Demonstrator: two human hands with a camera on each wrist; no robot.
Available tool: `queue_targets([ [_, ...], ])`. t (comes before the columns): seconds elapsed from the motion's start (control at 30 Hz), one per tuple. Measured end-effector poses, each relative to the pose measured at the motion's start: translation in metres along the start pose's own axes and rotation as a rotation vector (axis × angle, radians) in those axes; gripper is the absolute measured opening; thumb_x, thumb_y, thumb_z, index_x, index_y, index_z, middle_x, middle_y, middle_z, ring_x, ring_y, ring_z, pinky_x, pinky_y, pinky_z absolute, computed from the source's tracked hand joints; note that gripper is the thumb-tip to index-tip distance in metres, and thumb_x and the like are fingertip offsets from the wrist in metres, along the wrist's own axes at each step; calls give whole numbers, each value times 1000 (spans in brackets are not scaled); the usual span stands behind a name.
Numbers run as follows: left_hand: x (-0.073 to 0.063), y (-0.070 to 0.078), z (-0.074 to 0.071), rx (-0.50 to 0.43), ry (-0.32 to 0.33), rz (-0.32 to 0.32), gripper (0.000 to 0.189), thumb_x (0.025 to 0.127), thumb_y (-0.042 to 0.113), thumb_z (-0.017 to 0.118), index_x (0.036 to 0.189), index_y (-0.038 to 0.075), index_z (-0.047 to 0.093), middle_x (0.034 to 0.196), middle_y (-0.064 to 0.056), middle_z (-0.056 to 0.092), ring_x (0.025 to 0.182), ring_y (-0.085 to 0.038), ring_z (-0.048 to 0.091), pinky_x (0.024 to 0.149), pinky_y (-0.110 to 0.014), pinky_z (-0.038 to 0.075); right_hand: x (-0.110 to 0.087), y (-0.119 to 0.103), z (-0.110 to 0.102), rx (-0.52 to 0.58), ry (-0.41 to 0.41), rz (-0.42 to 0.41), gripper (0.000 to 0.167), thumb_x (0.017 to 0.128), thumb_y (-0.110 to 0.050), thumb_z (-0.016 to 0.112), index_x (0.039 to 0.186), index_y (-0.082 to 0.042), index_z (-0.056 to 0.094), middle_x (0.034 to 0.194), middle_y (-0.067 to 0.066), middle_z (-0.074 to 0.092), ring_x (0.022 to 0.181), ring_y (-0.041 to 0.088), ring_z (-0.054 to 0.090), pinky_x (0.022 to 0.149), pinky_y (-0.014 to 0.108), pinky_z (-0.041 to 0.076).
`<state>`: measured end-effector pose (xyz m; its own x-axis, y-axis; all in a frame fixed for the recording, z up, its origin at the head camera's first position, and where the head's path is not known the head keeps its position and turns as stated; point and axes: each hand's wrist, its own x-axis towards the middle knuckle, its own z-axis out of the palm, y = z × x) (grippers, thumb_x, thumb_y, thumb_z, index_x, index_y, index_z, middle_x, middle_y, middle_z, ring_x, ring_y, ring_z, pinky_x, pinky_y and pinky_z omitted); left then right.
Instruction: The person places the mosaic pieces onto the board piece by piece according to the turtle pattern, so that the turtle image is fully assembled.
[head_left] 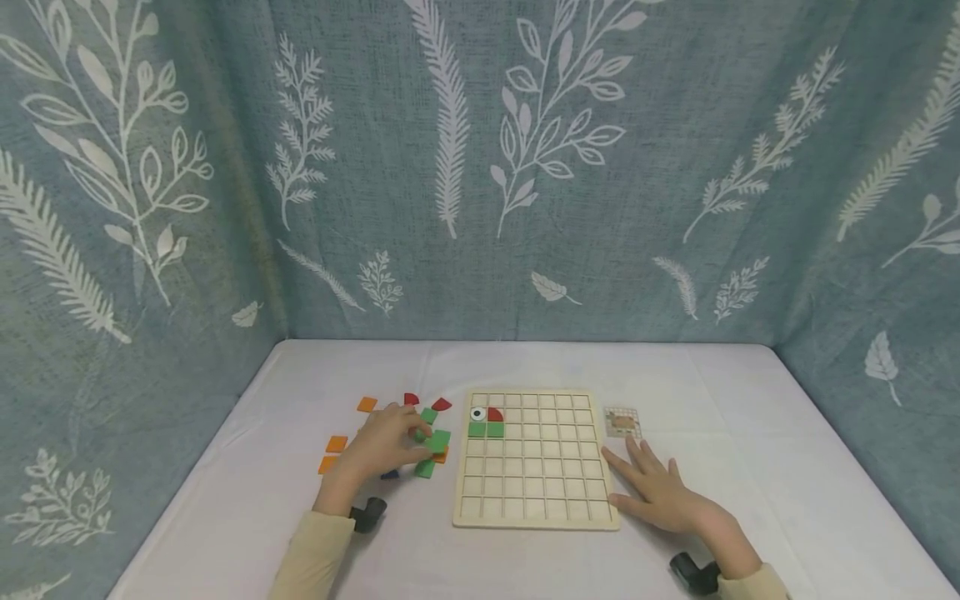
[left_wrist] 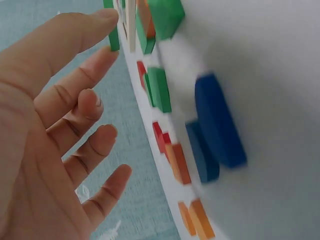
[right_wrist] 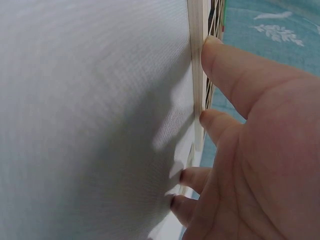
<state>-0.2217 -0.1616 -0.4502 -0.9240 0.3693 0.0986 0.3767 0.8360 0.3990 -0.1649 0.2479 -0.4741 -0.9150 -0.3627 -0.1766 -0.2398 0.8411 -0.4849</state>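
Green square tile. Head: pinched in left hand, left of gridded wooden board; right hand spread, at board's right edge. Left wrist: tile between thumb and forefinger; blue pieces nearby. Right wrist: thumb at board edge.

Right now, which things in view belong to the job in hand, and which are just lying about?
In the job: left hand, the green piece it pinches, loose pieces, board, right hand at its edge, probably the card.

Just around: curtain, table, black wrist devices.
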Motion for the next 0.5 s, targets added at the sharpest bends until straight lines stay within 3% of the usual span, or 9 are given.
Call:
queue_targets([
  [0.17,5,8,4,-11,-5,56,16,73,28,77,84,20,69,81,7,56,77,-12,46,78,-40,36,1,1,0,-11,5,-5,70,87,-51,50,145,-18,31,150,27,9,136,50,2,95,73,-4],
  [0.5,15,21,12,22,7,146,21,72,30,78,87,19,70,77,7,53,72,-9,41,73,-33,36,2,3,1,-3,-2,-13,69,88,-52,50,145,-18,30,150,27,8,136,50,1,95,73,-4],
])
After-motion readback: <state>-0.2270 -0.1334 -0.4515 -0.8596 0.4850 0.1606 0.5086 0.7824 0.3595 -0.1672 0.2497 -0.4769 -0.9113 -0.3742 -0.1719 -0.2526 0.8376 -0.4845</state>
